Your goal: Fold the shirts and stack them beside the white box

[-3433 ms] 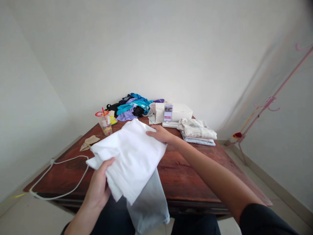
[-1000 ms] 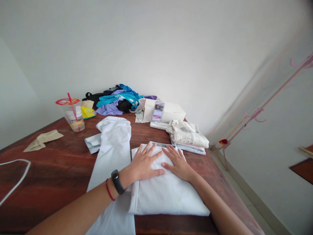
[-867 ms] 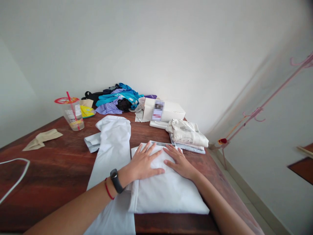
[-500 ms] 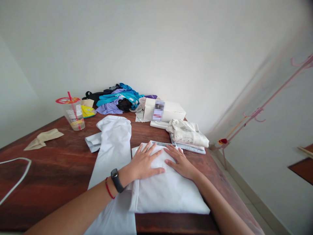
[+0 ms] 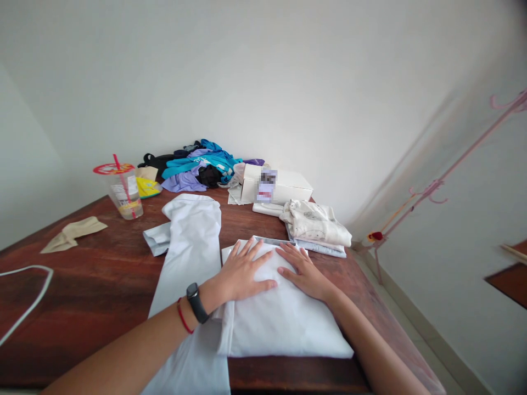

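Note:
Both my hands lie flat on a folded white garment (image 5: 284,326) near the table's front edge. My left hand (image 5: 247,272) is open, fingers spread over its upper left part. Across the upper right part rests my right hand (image 5: 302,271), also open with fingers apart. A greyish strip, perhaps a board or lining, shows at the garment's far edge between my fingertips. To the left, a long white garment piece (image 5: 193,241) is stretched along the table, and my left forearm crosses over it. Whether the two white pieces are joined is hidden.
Folded clothes (image 5: 317,225) are stacked at the right, near a white box (image 5: 284,186). A heap of clothes (image 5: 201,167) lies against the wall. Leftward are a plastic cup (image 5: 125,192), a yellow packet (image 5: 147,187), a beige cloth (image 5: 74,233) and a white cord (image 5: 43,291).

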Available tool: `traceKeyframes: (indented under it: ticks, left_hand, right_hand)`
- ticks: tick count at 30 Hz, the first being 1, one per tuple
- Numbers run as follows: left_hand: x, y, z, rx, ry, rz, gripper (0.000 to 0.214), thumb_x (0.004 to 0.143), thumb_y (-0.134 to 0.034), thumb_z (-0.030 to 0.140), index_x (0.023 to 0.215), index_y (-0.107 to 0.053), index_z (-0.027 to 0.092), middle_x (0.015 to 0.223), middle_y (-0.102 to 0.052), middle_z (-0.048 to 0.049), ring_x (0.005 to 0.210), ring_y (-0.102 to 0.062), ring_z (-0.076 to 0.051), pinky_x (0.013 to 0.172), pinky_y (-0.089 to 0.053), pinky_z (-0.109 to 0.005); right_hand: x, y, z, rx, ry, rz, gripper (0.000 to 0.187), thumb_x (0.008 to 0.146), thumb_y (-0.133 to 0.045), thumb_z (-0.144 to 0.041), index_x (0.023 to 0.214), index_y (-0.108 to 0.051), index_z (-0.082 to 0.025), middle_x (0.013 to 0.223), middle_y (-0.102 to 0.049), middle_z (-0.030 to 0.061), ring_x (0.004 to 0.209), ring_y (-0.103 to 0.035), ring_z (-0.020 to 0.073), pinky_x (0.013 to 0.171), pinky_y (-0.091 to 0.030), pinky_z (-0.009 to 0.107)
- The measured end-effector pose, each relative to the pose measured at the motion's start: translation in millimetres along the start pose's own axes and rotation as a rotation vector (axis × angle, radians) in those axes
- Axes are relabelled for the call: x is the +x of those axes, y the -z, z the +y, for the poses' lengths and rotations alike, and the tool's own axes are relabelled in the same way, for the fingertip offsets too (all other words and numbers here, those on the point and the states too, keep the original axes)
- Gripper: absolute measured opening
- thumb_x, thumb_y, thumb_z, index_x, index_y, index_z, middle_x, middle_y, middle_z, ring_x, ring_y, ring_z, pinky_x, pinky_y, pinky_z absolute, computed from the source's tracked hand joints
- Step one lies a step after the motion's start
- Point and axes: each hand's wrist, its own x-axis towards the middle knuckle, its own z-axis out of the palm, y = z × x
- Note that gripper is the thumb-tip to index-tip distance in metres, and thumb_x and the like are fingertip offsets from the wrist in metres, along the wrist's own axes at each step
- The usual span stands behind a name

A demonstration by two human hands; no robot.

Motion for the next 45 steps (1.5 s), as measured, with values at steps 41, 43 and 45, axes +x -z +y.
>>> traceKeyframes:
  ticks: [41,43,45]
  left_hand:
    - [-0.8,1.9,0.5,-0.023,-0.005,0.011,0.085,0.090,-0.036,0.081,0.157,-0.036,0.029,0.166,-0.024,-0.0124,0.154,-0.014,-0.039,0.120,-0.013,-0.066]
    - [-0.7,1.7,0.1,-0.025,-0.003,0.009,0.085,0.089,-0.036,0.081,0.156,-0.037,0.029,0.166,-0.025,-0.0125,0.154,-0.014,-0.040,0.120,-0.013,-0.066]
    - [-0.5,1.2,-0.4,-0.032,-0.005,0.012,0.085,0.089,-0.036,0.081,0.156,-0.037,0.029,0.166,-0.026,-0.0122,0.154,-0.015,-0.040,0.120,-0.013,-0.067]
  right_hand:
    - [-0.7,3.0,-4.3,0.006,0.003,-0.005,0.065,0.097,-0.047,-0.064,0.154,-0.041,-0.033,0.164,-0.032,0.0070,0.154,-0.020,0.0299,0.123,-0.004,0.064]
    - [-0.7,2.9,-4.1,0.006,0.001,-0.003,0.064,0.097,-0.047,-0.064,0.154,-0.041,-0.034,0.164,-0.033,0.0067,0.154,-0.020,0.0302,0.122,-0.004,0.065]
    - [-0.8,2.9,-4.0,0.008,0.003,0.000,0.064,0.097,-0.047,-0.064,0.154,-0.041,-0.034,0.164,-0.033,0.0066,0.154,-0.021,0.0304,0.122,-0.004,0.065]
